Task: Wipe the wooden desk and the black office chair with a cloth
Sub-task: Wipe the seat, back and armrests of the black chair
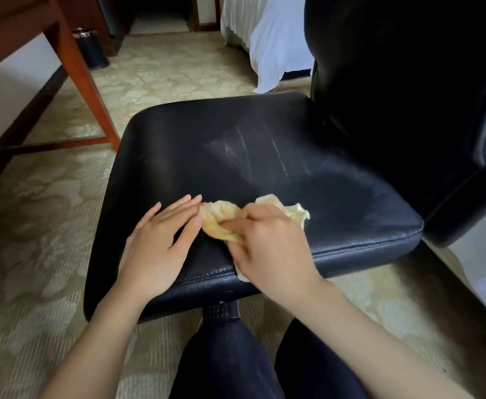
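Dark-trousered knees fill the bottom centre of the frame, over a pale patterned carpet. At upper left stands the wooden desk, only its leg and frame in view, with a dark waste bin beyond it. The left hand lies flat on the front of the black office chair, its fingers straight and close together, holding nothing, tips just beside the cloth. The yellow cloth sits bunched on the seat near its front edge. The right hand grips it, fingers curled round the folds. The chair's backrest rises at upper right; a white bed sheet hangs behind.
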Tool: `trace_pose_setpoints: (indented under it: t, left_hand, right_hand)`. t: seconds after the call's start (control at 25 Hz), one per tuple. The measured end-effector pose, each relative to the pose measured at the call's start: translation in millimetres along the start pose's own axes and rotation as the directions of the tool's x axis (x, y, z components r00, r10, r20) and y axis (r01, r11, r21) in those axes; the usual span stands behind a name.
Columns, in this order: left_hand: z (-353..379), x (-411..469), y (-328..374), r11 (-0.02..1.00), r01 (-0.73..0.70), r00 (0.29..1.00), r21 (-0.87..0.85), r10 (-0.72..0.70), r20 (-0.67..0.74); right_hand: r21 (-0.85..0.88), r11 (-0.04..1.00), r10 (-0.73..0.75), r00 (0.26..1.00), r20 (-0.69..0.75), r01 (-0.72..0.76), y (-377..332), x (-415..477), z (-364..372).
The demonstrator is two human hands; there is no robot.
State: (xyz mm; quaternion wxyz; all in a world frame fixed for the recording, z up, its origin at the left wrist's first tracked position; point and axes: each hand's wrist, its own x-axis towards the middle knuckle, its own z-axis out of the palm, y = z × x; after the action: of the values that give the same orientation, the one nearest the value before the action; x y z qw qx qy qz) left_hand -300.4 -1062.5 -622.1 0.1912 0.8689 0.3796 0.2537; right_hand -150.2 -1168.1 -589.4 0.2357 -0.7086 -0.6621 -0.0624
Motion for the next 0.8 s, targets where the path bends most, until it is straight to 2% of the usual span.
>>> trace_pose_setpoints:
  t: [0.08,0.2,0.32,0.44,0.52,0.6,0.68,0.8]
  left_hand:
    - [2,0,2,1.0,0.001,1.0,-0.012,-0.001,-0.004]
    - [5,-1,9,1.0,0.019,1.0,-0.012,-0.019,-0.017]
    - [9,-4,16,0.999,0.033,0.998,-0.011,-0.034,-0.045]
    - [13,-5,24,0.998,0.056,0.996,-0.01,-0.056,-0.063]
    - [15,-6,29,0.997,0.073,0.995,-0.001,-0.073,-0.075]
    - [16,-8,33,0.997,0.076,0.994,0.012,-0.075,-0.076]
    - [15,-8,32,0.997,0.079,0.994,0.022,-0.077,-0.078]
    - [16,-8,33,0.996,0.084,0.993,0.011,-0.083,-0.079]
  right_hand:
    - [0.041,0.998,0.051,0.998,0.032,-0.052,26,-9,-12]
    - [-0.089,0.964,0.248,0.968,-0.02,-0.249,80,-16,-29]
    - [-0.117,0.892,0.422,0.896,-0.135,-0.438,131,-23,-46]
    - [-0.101,0.789,0.582,0.789,-0.194,-0.607,164,-23,-58]
    - [-0.129,0.757,0.614,0.765,-0.194,-0.641,169,-16,-59]
    - [-0.26,0.791,0.522,0.833,-0.183,-0.553,158,-8,-54]
    - [-0.322,0.873,0.347,0.931,-0.115,-0.366,137,-2,-44]
    - [-0.182,0.983,0.016,0.999,-0.047,-0.024,99,-7,-34]
